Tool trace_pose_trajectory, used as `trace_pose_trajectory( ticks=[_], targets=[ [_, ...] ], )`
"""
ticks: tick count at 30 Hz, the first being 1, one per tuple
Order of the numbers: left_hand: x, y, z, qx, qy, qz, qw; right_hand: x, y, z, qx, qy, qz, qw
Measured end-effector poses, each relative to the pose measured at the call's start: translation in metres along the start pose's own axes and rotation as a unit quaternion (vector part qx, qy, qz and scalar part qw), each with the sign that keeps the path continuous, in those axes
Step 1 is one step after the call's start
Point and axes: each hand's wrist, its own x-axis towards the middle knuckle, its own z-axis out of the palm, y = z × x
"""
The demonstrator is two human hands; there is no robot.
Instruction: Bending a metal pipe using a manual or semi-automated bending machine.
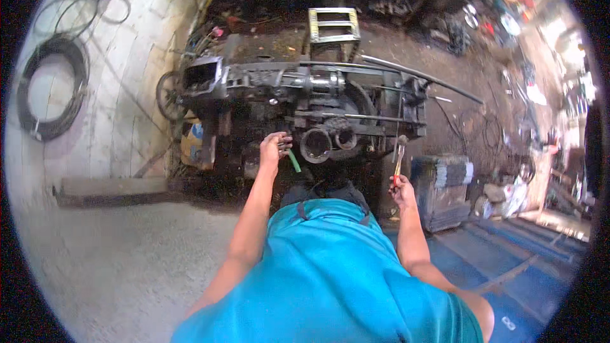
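Note:
My left hand (pixel 275 148) is closed around a green stick-like piece (pixel 294 161), which points down and to the right out of my fingers. Its other end is hidden by the hand. In my right hand (pixel 402 192) is a slim tool with a red and yellow handle (pixel 398 170); its metal shaft rises to a dark, rounded head. Both hands hover at the near side of a dark, greasy lathe-like machine (pixel 267 82). Two metal rings (pixel 316 145) (pixel 345 138) sit at the machine's front edge, between my hands.
A metal step stool (pixel 333 25) stands behind the machine. Long rods (pixel 438 80) reach out to the right. Beside my right arm is a ribbed grey box (pixel 441 192). Coiled black hose (pixel 52 89) hangs on the left wall. Tools and scrap clutter the far floor.

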Motion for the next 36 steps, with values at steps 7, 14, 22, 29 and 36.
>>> trace_pose_trajectory(
  ticks=[7, 14, 22, 29, 36],
  targets=[
    [-0.001, -0.036, 0.029, 0.024, 0.016, -0.044, 0.999, 0.043, -0.051, 0.005, -0.061, -0.107, -0.122, 0.985],
    [-0.011, -0.035, 0.087, 0.025, -0.014, -0.041, 0.999, 0.078, -0.122, 0.072, -0.005, -0.161, -0.112, 0.981],
    [-0.020, -0.017, 0.108, 0.033, 0.000, 0.009, 0.999, 0.118, -0.145, 0.104, -0.262, 0.076, -0.283, 0.920],
    [-0.031, -0.015, 0.102, 0.078, 0.009, 0.019, 0.997, 0.074, -0.118, 0.172, -0.468, 0.039, -0.250, 0.847],
    [-0.037, -0.027, 0.079, 0.002, 0.034, 0.018, 0.999, 0.069, -0.140, 0.162, -0.419, 0.147, -0.237, 0.864]
  ],
)
